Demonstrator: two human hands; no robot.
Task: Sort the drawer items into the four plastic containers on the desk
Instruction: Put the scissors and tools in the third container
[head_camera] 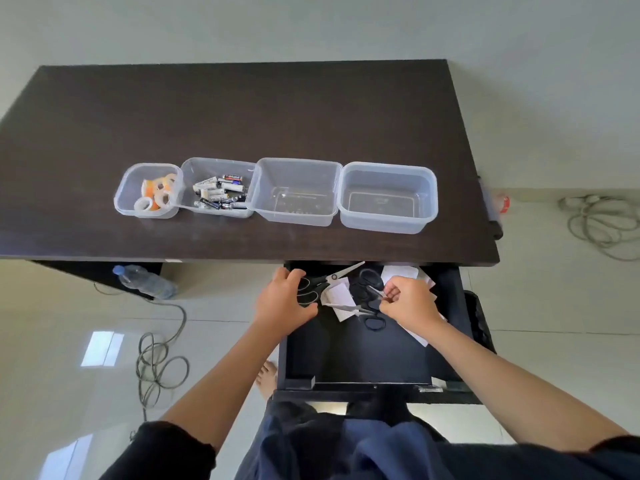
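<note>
Drawer [360,355]: pulled out below the surface's front edge; black, flat-bottomed, matte; what is left in it lies at the back, under both hands.
Left hand [282,303]: in the drawer's back left corner, fingers curled over the black loop handles of a pair of scissors [323,282]; whether it is gripping them cannot be told.
Scissors: shiny steel blades point up and right toward the surface's edge.
Right hand [408,303]: at the drawer's back right, fingertips pinched together on a small thin metallic piece; what it is cannot be told.
Second scissors [372,318]: black loop handles, just left of the right hand, lying over paper slips.
Paper slips [337,294]: white, thin, creased, scattered between and behind the two hands.
Surface [242,116]: dark brown, smooth, wood-look.
Containers: four clear plastic tubs with rounded corners, side by side in a row, well beyond the hands.
Far-left container [124,199]: holds small tape rolls, ring-shaped, clear and orange.
Second container [194,168]: holds cylindrical batteries, heaped.
Third container [263,199]: nothing inside.
Right container [346,202]: nothing inside.
</note>
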